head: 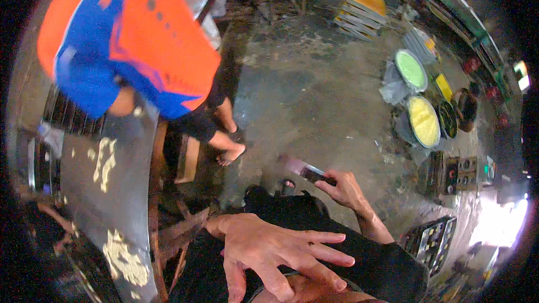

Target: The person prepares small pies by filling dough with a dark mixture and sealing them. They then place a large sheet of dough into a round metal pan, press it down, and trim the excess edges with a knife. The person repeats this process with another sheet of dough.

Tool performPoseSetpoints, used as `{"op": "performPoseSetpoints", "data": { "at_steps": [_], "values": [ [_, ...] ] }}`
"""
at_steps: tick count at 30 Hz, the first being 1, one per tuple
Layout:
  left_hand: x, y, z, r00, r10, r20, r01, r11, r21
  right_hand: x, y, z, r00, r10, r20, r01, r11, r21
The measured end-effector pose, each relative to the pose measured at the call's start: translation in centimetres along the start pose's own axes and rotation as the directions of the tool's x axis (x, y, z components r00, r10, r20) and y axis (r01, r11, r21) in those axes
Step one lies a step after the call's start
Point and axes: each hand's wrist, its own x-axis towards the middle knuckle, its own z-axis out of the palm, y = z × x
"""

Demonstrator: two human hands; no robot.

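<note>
My right hand (343, 189) grips the dark handle of a tool (313, 173), possibly a brush. Its shiny middle and pinkish far end are blurred, and it points left over the concrete floor. My left hand (273, 248) lies spread across my upper chest, fingers apart and pointing right, holding nothing. To my left runs a metal-topped table (126, 214). On it lie strips of pale dough (105, 160) farther off and a lumpy dough heap (124, 259) nearer to me, both apart from my hands.
A person in an orange and blue shirt (164, 29) leans over the table at upper left. Tubs with green (412, 70) and yellow contents (424, 122) stand on the floor at right. Stacked trays (362, 12) are farther back. A dark rack (431, 242) stands at lower right.
</note>
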Motion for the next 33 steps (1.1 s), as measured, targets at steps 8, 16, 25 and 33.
{"op": "performPoseSetpoints", "data": {
  "at_steps": [8, 16, 25, 33],
  "values": [
    [4.6, -8.7, -15.8, 0.983, 0.036, 0.178, -0.005, 0.985, -0.170, 7.5, 10.0, -8.5, 0.731, 0.448, -0.515, -0.288, 0.887, 0.362],
    [7.8, -11.1, -35.6, 0.966, 0.099, 0.240, -0.066, 0.988, -0.141, 22.2, 14.9, -17.0, 0.588, 0.551, -0.592, -0.441, 0.832, 0.337],
    [7.4, -7.2, -55.0, 0.985, 0.075, 0.156, -0.099, 0.983, 0.156, 48.7, 9.5, -25.7, 0.772, 0.312, -0.554, -0.263, 0.950, 0.167],
    [4.5, -4.0, -69.3, 0.996, 0.015, -0.092, 0.037, 0.839, 0.542, 77.9, -1.1, -28.8, 0.968, -0.191, -0.161, 0.203, 0.977, 0.065]
  ]
}}
